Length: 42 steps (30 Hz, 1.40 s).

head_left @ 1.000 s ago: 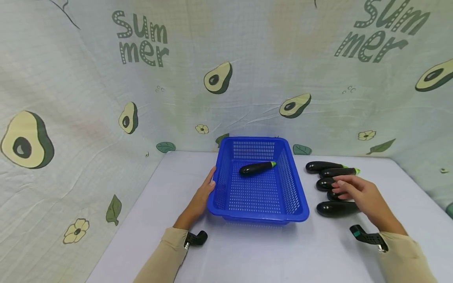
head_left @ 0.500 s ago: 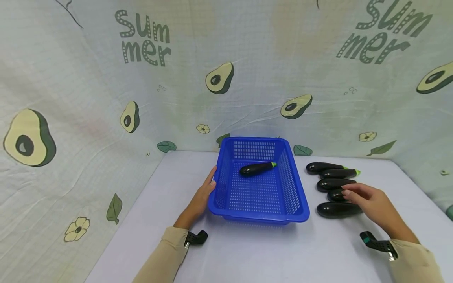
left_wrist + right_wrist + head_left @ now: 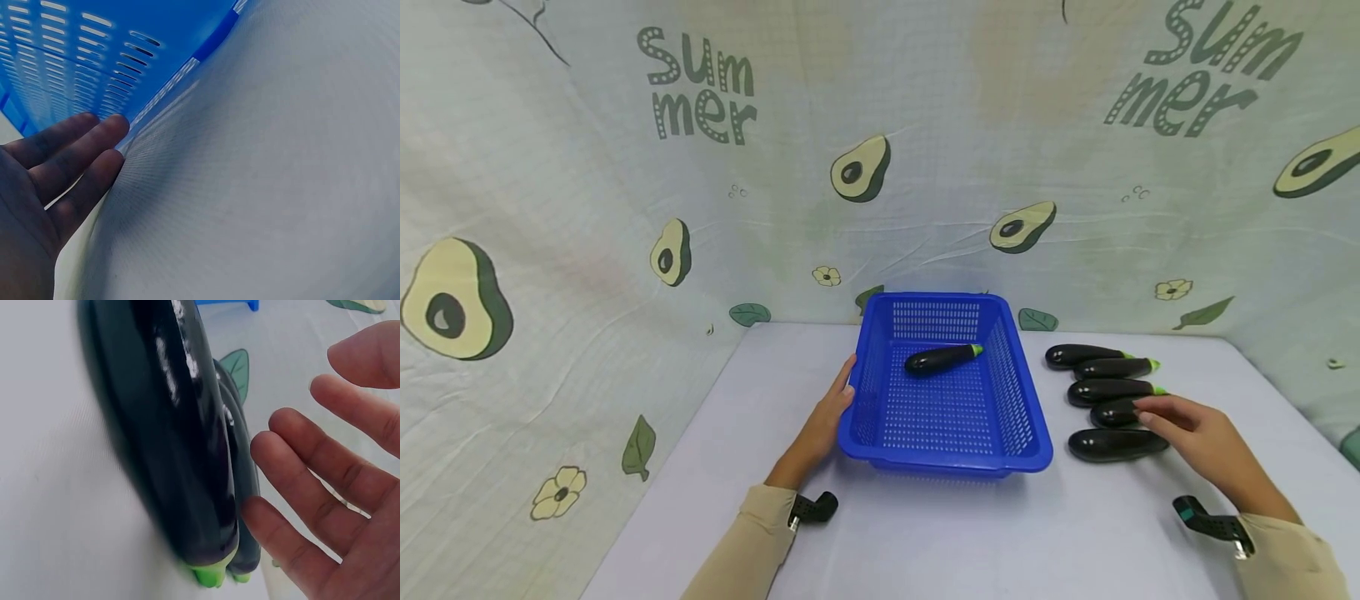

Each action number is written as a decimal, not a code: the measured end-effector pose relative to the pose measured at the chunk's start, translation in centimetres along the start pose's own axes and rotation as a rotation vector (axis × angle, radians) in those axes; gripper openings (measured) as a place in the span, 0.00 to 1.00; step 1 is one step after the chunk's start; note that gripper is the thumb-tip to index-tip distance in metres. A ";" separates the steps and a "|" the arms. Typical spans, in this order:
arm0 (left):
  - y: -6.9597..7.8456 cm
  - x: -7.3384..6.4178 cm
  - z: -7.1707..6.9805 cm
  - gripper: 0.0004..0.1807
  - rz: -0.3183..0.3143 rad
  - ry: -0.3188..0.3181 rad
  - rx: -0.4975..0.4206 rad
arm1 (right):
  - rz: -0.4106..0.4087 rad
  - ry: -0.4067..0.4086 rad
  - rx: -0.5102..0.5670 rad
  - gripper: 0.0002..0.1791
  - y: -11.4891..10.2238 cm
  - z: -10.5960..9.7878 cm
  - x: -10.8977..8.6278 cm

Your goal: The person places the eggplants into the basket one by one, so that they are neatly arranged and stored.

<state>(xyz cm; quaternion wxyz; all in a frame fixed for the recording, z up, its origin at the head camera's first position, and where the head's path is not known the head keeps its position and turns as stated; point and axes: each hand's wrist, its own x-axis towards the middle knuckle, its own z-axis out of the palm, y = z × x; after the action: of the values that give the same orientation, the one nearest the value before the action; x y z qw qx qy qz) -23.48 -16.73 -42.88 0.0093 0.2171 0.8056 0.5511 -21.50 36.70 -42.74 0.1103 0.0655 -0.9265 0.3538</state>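
Hovering over eggplants (image 3: pixel 1110 414), right hand (image 3: pixel 1197 432) (fingers relaxed) holds nothing.

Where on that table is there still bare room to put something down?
Free: the table in front of the blue basket and left of the left hand. Crowded: the row of eggplants under the right hand.

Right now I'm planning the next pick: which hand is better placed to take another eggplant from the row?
Right. The right hand hovers open over the eggplant row, while the left hand rests against the blue basket on the far side.
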 end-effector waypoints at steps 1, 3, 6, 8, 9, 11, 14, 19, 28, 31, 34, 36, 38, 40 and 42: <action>-0.6 0.1 0.1 0.31 0.003 0.009 -0.002 | 0.001 -0.001 -0.003 0.20 0.0 0.0 0.0; -1.4 0.4 0.3 0.31 0.006 0.023 -0.011 | 0.015 -0.001 -0.005 0.20 0.0 0.0 -0.1; -2.2 0.7 0.4 0.31 0.009 0.028 -0.033 | 0.045 0.003 -0.003 0.22 0.1 0.1 -0.2; -2.5 0.8 0.3 0.31 0.009 0.024 -0.042 | 0.059 0.009 0.008 0.22 0.1 0.2 -0.3; -2.4 0.8 0.3 0.31 0.003 0.019 -0.046 | 0.060 0.011 0.015 0.22 0.2 0.2 -0.3; -3.2 1.0 0.4 0.31 0.009 0.027 -0.039 | 0.048 0.015 0.018 0.21 0.3 0.3 -0.2; -3.9 1.0 0.6 0.31 0.009 0.051 -0.029 | 0.020 0.017 0.027 0.20 0.4 0.4 -0.3; -4.2 0.9 0.8 0.31 0.003 0.075 -0.026 | -0.028 0.016 0.034 0.16 0.6 0.3 -0.5; -4.0 0.9 0.8 0.31 -0.019 0.076 -0.010 | -0.064 -0.017 -0.152 0.10 0.9 0.7 -0.4; -3.9 0.9 0.8 0.31 -0.019 0.074 -0.012 | -0.075 -0.036 -0.186 0.09 0.9 0.7 -0.4; -4.0 0.9 0.8 0.31 -0.010 0.074 -0.019 | -0.072 -0.056 -0.207 0.09 0.9 0.8 -0.3; -4.1 0.9 0.8 0.31 -0.006 0.074 -0.025 | -0.077 -0.069 -0.207 0.09 0.8 0.8 -0.3; -4.1 0.9 0.8 0.32 -0.002 0.075 -0.028 | -0.093 -0.063 -0.214 0.09 0.8 0.9 -0.3; -4.2 0.9 0.8 0.32 0.002 0.077 -0.029 | -0.124 -0.046 -0.224 0.09 0.7 1.0 -0.4; -4.3 1.0 0.8 0.32 0.006 0.079 -0.025 | -0.156 -0.025 -0.234 0.09 0.6 1.1 -0.4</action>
<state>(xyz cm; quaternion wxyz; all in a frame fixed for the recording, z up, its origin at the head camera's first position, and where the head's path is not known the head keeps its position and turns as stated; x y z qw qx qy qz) -25.61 -16.96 -46.80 -0.0216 0.1972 0.7978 0.5694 -21.41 36.42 -44.01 0.1327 0.1283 -0.9548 0.2328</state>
